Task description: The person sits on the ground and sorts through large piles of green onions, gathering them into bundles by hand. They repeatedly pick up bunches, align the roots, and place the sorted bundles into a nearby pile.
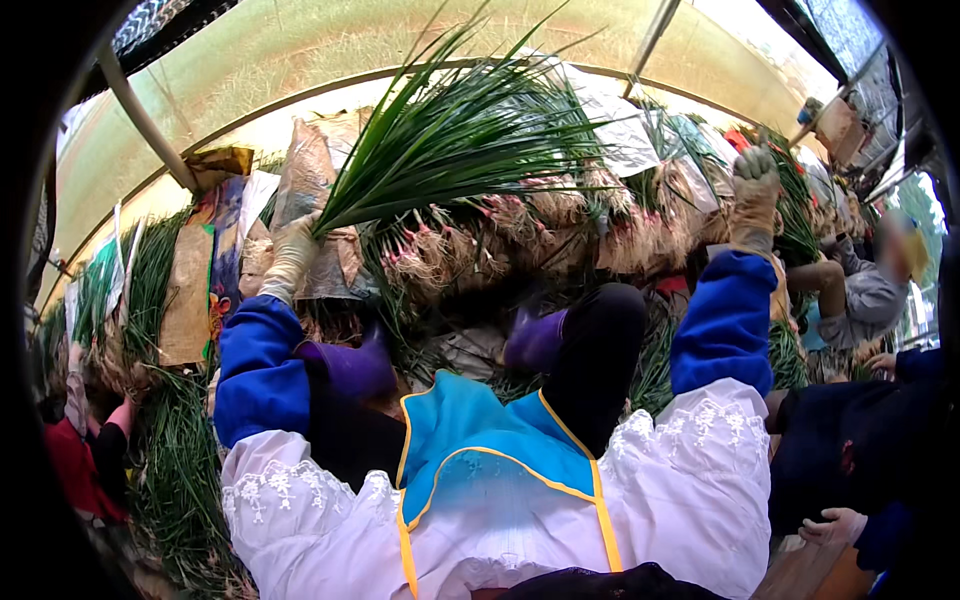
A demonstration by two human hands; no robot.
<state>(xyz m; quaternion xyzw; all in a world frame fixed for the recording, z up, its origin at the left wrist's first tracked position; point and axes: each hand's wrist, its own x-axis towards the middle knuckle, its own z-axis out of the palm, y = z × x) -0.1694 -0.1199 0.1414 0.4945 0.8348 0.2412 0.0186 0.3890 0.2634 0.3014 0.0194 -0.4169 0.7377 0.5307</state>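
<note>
My left hand [295,244], in a pale work glove, is closed around the lower part of a bunch of long green leaves [450,150]. The leaves fan up and to the right over a row of plants with pinkish stems and tangled pale roots [427,251]. My right hand [755,176], gloved and soiled, is raised at the right beside more green leaves. Its fingers look partly curled, and whether it grips anything cannot be told. A blue apron with yellow edging [480,420] lies over my front.
Sacking [185,292] and a white plastic sheet [611,127] lie among the plants. More greens [180,457] are heaped at lower left. Co-workers are at the left [82,465] and right [870,292]; another person's gloved hand [834,526] is at lower right. Metal poles [142,120] stand behind.
</note>
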